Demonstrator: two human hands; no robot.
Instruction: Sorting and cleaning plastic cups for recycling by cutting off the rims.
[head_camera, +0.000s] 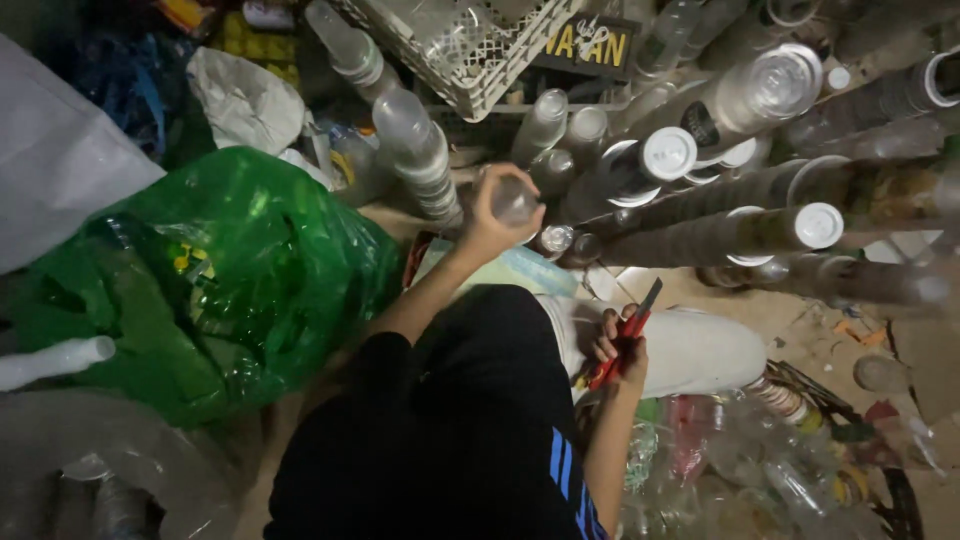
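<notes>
- The left hand (490, 215) reaches forward, fingers wrapped round a clear plastic bottle (513, 200), held up in front of the stacked bottles (700, 200).
- The right hand (620, 350) rests by the knee, closed round a red cutter (625, 345) with its blade pointing up.
- The bottle looks empty, so light and thin-walled; I'd judge it dents under a hard squeeze and is smooth enough to slip. The middle of the body seems the safest hold.
- A green bag (230, 270) bulges to the left; a white crate (470, 50) sits above.
</notes>
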